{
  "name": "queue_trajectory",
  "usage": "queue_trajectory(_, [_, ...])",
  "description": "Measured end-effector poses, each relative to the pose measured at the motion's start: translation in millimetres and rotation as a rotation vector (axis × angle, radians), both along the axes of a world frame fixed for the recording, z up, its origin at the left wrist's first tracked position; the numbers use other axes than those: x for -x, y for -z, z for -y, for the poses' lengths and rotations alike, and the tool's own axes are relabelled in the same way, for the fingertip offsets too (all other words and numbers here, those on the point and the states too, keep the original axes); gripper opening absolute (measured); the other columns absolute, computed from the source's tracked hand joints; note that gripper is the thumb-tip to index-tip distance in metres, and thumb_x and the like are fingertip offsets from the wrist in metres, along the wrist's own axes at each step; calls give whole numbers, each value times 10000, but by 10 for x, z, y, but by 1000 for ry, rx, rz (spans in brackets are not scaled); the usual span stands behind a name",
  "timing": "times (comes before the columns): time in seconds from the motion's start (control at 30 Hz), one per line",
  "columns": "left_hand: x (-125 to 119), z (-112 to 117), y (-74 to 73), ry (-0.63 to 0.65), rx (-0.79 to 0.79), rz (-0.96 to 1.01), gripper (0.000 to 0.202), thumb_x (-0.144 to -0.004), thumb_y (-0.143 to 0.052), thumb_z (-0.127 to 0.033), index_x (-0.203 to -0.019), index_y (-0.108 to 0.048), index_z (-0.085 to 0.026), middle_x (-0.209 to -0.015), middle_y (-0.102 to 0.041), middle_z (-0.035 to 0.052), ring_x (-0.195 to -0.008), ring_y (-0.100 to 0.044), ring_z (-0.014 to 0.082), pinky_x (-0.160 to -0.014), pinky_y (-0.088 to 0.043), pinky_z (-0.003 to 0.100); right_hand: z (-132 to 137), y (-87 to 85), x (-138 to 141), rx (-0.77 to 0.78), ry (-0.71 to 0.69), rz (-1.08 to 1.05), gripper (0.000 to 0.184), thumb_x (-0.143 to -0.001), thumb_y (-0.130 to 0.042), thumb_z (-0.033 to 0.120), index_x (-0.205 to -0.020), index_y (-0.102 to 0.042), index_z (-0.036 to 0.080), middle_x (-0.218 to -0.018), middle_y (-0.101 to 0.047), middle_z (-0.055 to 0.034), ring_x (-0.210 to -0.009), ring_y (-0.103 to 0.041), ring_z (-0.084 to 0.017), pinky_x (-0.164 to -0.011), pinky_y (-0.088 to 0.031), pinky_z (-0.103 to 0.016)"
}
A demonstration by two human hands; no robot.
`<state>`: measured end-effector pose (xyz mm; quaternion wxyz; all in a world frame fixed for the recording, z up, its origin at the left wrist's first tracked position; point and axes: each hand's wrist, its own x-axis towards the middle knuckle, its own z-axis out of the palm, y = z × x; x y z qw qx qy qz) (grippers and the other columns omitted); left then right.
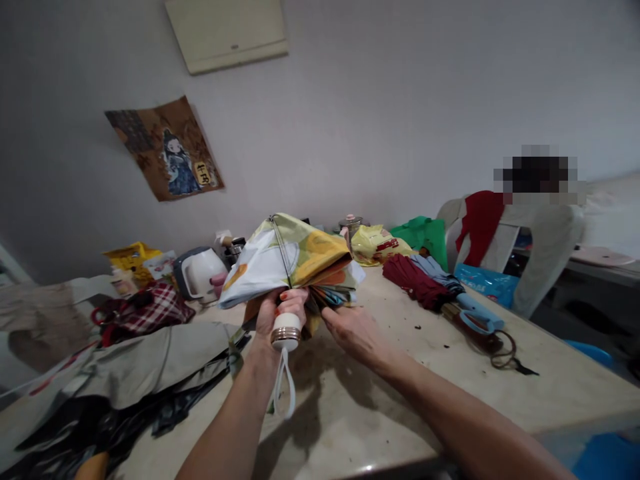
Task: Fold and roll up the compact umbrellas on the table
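A partly folded umbrella [285,257] with a white, yellow and green pattern is held above the middle of the table, its loose folds bunched towards the right. My left hand [290,303] is closed around it just above the white handle [287,330], which has metallic rings and a white wrist strap hanging down. At the lower right of the canopy, my right hand [355,330] grips the edge of the coloured folds; its fingertips are partly hidden by the fabric.
Two folded umbrellas, dark red [413,280] and light blue [475,313], lie to the right. A grey-and-black umbrella [155,360] spreads at left, near a plaid bag [157,310] and a white kettle [200,273]. A yellow plastic bag [377,243] sits behind. A chair [545,253] stands at right.
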<state>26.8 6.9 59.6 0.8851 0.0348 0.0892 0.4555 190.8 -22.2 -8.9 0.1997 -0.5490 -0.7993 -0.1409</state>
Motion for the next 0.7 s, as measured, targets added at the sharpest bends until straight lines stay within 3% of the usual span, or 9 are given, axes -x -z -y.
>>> queue_trajectory(0.13, [-15,-41,40,-23,-47,-87,270,-760,-478,-5,-715,-311,-213,-493,-407,-86,-298,-372,2,-309,-300,61,46,-24,17,-40,-49,-27,211,-957,-448,238,-924,-653,203,-805,-715,-55,-653,-641,-165,-527,-193,-296])
queue_trajectory(0.33, [76,48,78,-39,-94,-125,226,-765,-505,3,-763,-390,-192,-507,-449,-84,-289,-402,-9,-295,-299,29,-98,-58,-195,-7,232,-154,261,-931,-475,290,-884,-702,169,-811,-731,-135,-668,-672,-207,-532,-286,-296])
queue_trajectory(0.4, [125,89,62,-28,-108,-105,250,-746,-534,-11,-732,-372,-200,-490,-434,-89,-274,-390,-12,-281,-281,22,-142,-76,-260,-2,244,-254,246,-896,-502,264,-821,-711,158,-804,-734,-147,-684,-679,-210,-528,-313,-287])
queue_trajectory(0.47, [158,112,33,6,-130,-110,296,-738,-547,-33,-690,-319,-216,-466,-394,-97,-263,-370,-11,-267,-265,29,-144,-108,-284,44,164,-454,251,-865,-498,233,-712,-684,163,-700,-717,-113,-629,-660,-182,-511,-336,-262])
queue_trajectory(0.63, [150,98,6,61,-224,-231,287,-823,-476,-105,-663,-270,-225,-481,-334,-93,-281,-350,6,-277,-277,78,-61,-206,-255,494,-266,-984,170,-727,-537,243,-590,-596,164,-498,-585,11,-421,-533,-111,-432,-393,-212])
queue_trajectory(0.7, [134,73,51,75,-249,-313,279,-858,-443,-128,-655,-275,-218,-496,-324,-89,-289,-329,4,-282,-260,92,-76,-231,-287,442,-269,-1119,131,-669,-532,241,-590,-599,159,-477,-552,32,-407,-496,-96,-421,-395,-206])
